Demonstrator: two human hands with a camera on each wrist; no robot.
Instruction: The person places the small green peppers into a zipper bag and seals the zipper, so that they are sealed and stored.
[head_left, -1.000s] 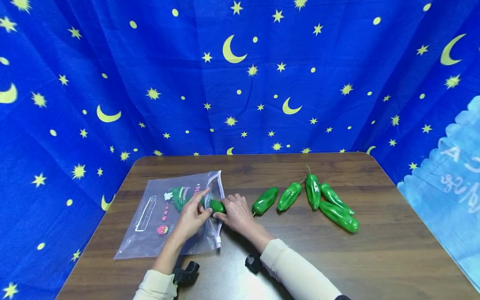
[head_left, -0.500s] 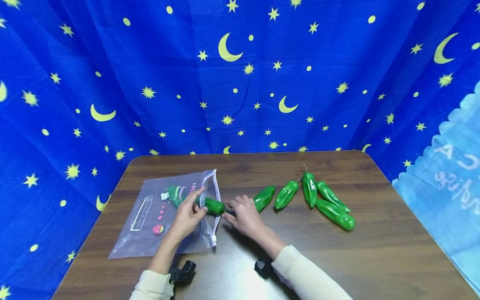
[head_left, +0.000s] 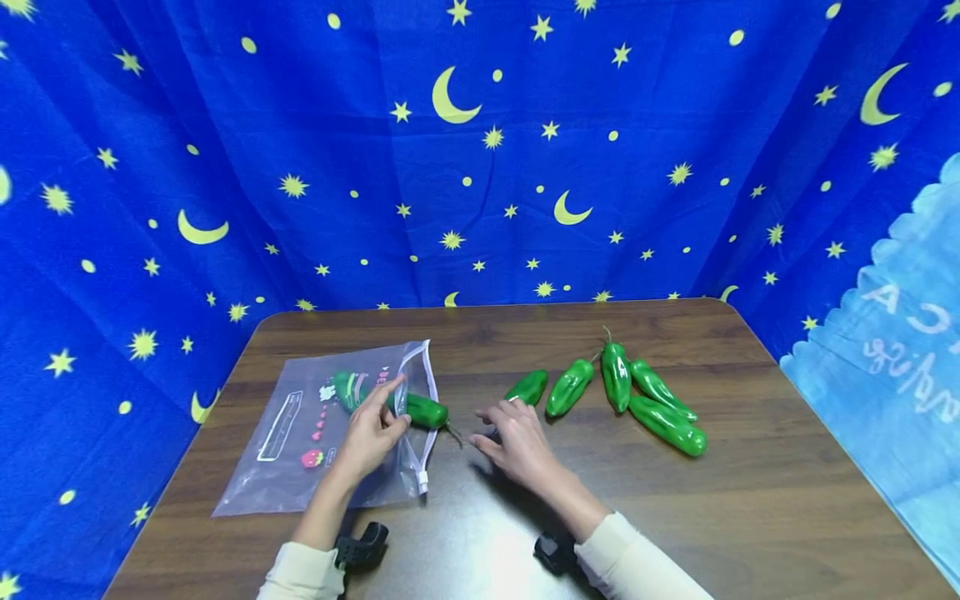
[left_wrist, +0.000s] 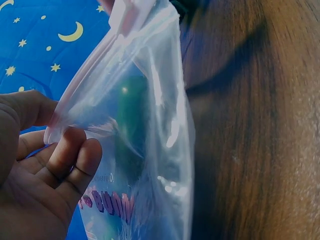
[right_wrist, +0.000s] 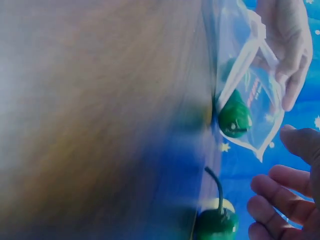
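A clear zip bag (head_left: 281, 467) with printed pictures lies flat on the left of the table. My left hand (head_left: 369, 433) pinches the upper edge of its mouth and lifts it, as the left wrist view shows. One green pepper (head_left: 427, 412) lies half in the mouth, its stem pointing out to the right. Another green shape (head_left: 347, 390) shows through the plastic, deeper inside. My right hand (head_left: 517, 442) holds nothing, its fingers loosely bent, just in front of a loose green pepper (head_left: 531, 385). That pepper's curved stem (right_wrist: 218, 187) shows in the right wrist view.
Several more green peppers (head_left: 572, 388) lie to the right, some touching one another. The bag's white slider (head_left: 422, 480) sits at the near end of its mouth. A blue star-patterned curtain (head_left: 480, 167) hangs behind the brown table (head_left: 675, 517).
My right hand has let go of the pepper at the bag's mouth and moved right, toward the loose peppers. The left hand keeps its place on the bag.
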